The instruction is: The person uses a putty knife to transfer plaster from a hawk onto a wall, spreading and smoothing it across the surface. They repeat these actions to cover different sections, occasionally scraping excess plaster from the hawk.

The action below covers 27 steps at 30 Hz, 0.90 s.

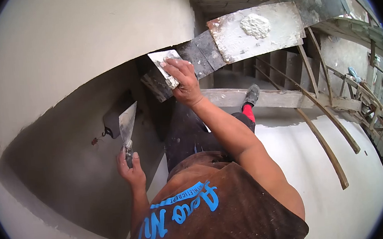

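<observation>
My left hand (132,171) is closed around the handle of a putty knife (128,120), whose blade widens away from the handle and points up. White residue marks the knife near its handle. My right hand (184,80) grips a flat plastering trowel (162,55), with white plaster smeared along its edge by the fingers; its handle is hidden under the hand. To the right of that trowel, a mound of wet white plaster (255,26) sits on a plaster-coated board (280,36).
Planks (201,52) carry the board. Below are stairs (282,66) and a wooden beam (280,97) by my foot (251,95). Slanting wooden poles (310,72) stand at right. A pale wall (80,42) borders a dark grey surface (67,162) with a dangling wire (106,132).
</observation>
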Available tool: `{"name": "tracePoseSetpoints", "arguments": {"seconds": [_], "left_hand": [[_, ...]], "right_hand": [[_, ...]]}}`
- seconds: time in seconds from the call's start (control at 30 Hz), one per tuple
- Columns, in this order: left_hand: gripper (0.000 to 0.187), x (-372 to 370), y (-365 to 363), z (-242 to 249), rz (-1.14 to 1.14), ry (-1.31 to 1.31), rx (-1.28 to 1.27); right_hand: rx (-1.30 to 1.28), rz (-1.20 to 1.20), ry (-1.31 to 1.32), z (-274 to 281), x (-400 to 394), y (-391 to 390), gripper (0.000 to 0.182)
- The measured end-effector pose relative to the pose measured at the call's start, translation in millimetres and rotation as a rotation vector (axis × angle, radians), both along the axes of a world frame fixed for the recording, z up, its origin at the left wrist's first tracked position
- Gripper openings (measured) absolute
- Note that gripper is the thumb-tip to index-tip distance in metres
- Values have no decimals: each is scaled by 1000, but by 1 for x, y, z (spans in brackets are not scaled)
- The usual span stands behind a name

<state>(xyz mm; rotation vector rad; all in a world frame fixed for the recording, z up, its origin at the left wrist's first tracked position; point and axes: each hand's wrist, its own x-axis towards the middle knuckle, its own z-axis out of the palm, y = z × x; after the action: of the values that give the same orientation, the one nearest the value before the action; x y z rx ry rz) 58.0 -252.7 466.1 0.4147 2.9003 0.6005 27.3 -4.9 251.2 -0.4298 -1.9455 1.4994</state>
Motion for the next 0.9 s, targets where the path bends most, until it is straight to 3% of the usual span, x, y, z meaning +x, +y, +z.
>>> {"name": "tracePoseSetpoints", "arguments": {"seconds": [0.2,0.33,0.4,0.47,0.53,0.6,0.63,0.9], "left_hand": [[31,-3,3,-4,-17,-46,-82],[32,-6,4,-5,7,-76,-83],[32,-8,-1,-9,47,-83,-37],[32,-12,2,-9,24,-59,-49],[32,-13,1,-8,6,-42,-73],[32,-11,0,-12,29,-10,-64],[32,-9,1,-13,38,-12,-59],[32,-1,3,-8,-2,-38,-27]], "right_hand": [[-27,-148,-24,-56,-41,-33,60],[-142,-28,-82,-71,-35,-75,73],[-152,67,-68,-72,-14,-83,66],[-169,14,-82,-73,1,-75,58],[-272,-207,-146,-76,3,-53,46],[-420,-239,-294,-79,-8,-27,38],[-542,-158,-368,-83,-12,-14,35],[-530,85,-356,-65,-38,4,36]]}}
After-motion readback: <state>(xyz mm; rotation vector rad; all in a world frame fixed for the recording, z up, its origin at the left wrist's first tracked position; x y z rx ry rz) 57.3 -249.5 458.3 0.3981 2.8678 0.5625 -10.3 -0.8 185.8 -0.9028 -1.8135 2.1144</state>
